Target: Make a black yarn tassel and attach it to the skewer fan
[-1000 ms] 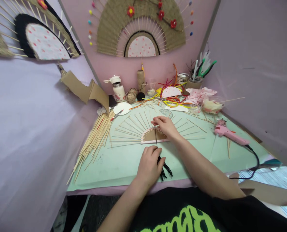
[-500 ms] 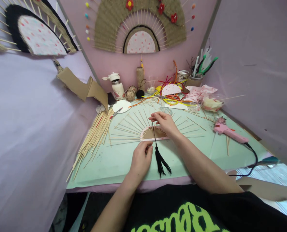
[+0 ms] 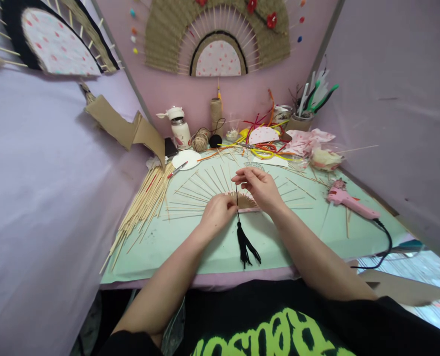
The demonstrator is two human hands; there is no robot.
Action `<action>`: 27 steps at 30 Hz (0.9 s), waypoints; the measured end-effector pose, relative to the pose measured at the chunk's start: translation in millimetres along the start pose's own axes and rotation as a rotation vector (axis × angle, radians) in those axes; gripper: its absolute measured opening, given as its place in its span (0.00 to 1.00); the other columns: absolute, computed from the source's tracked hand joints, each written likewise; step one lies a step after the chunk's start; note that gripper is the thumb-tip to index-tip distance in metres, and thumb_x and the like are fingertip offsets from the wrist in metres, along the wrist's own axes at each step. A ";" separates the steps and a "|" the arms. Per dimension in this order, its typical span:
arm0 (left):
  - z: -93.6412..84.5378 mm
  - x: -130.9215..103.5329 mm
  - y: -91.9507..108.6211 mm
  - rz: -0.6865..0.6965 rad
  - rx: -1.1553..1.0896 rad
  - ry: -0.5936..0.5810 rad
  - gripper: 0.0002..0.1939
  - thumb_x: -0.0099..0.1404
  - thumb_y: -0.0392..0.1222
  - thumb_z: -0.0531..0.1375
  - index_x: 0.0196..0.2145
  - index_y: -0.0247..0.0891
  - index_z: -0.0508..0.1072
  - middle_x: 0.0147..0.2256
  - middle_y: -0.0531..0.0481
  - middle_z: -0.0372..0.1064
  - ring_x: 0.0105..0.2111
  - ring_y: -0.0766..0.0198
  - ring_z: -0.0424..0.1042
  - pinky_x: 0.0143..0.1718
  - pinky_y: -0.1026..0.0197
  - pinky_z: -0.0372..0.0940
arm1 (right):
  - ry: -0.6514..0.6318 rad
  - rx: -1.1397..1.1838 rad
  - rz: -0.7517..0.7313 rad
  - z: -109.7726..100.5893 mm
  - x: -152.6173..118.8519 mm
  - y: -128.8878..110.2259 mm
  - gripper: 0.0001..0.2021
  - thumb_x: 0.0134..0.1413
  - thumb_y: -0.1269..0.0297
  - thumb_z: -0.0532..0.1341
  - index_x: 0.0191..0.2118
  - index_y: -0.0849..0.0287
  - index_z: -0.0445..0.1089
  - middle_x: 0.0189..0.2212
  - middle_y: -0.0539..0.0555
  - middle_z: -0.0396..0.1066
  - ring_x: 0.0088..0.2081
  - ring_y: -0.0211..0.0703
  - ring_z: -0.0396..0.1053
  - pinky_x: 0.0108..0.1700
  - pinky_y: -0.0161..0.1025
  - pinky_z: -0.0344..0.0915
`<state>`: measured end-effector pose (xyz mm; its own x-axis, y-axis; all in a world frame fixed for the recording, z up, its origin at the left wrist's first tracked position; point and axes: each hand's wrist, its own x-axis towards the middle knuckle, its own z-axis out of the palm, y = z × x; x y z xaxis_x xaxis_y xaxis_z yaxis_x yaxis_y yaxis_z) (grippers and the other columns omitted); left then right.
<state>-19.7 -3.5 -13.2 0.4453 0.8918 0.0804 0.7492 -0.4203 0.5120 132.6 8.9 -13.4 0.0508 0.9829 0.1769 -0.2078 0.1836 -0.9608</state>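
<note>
A black tassel [image 3: 245, 244] hangs by its thin cord over the front edge of a stick fan. My right hand [image 3: 259, 185] pinches the upper end of the cord [image 3: 237, 195] above the fan. My left hand [image 3: 218, 215] is closed, with thumb and fingertips at the cord lower down, over the fan's base; the exact contact is partly hidden. The fan's brown half-disc [image 3: 246, 200] has a pink-spotted border, and thin wooden sticks [image 3: 190, 193] spread out from it. Both hands cover parts of the half-disc.
A pile of sticks [image 3: 142, 210] lies left. At the right rests a pink glue gun [image 3: 353, 201] with a black cable. Along the back are a white bottle [image 3: 180, 131], a twine ball [image 3: 200, 140], coloured pipe cleaners [image 3: 266, 152] and a pot of tools [image 3: 300, 121].
My left hand has moved up and forward, from beside the tassel's top to the cord over the fan's base. My right hand still pinches the cord. The view has tilted slightly downward.
</note>
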 end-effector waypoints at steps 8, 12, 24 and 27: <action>-1.7 2.1 -7.0 -0.029 -0.077 -0.005 0.08 0.58 0.39 0.58 0.34 0.37 0.76 0.28 0.50 0.71 0.31 0.62 0.69 0.33 0.61 0.60 | -0.052 -0.042 0.017 -5.2 -15.7 -5.0 0.18 0.54 0.46 0.62 0.36 0.57 0.73 0.31 0.54 0.78 0.35 0.40 0.73 0.37 0.36 0.65; -6.0 7.0 -8.1 -0.026 -0.099 0.002 0.13 0.56 0.38 0.59 0.41 0.36 0.74 0.31 0.50 0.72 0.31 0.62 0.69 0.32 0.62 0.59 | -0.086 -0.088 0.055 -4.4 -18.6 -3.9 0.20 0.55 0.44 0.59 0.37 0.57 0.73 0.32 0.54 0.78 0.36 0.42 0.75 0.40 0.38 0.67; -5.7 31.7 -23.6 0.125 -0.093 0.011 0.12 0.60 0.35 0.55 0.35 0.37 0.79 0.33 0.49 0.76 0.35 0.62 0.72 0.37 0.62 0.62 | -0.154 -0.284 0.143 -18.0 -34.0 -11.8 0.17 0.59 0.50 0.56 0.37 0.58 0.74 0.31 0.54 0.78 0.34 0.40 0.73 0.36 0.36 0.65; -3.4 34.2 -27.7 0.173 -0.035 0.041 0.14 0.60 0.33 0.54 0.36 0.37 0.79 0.35 0.47 0.76 0.37 0.61 0.72 0.41 0.61 0.63 | -0.224 -0.438 0.167 -19.3 -41.2 -7.3 0.15 0.59 0.54 0.56 0.35 0.58 0.74 0.31 0.54 0.78 0.33 0.41 0.73 0.35 0.37 0.65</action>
<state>-26.9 39.2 -21.7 0.5454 0.8128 0.2046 0.6450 -0.5629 0.5169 150.9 -33.2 -17.8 -0.1682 0.9857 0.0084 0.2353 0.0485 -0.9707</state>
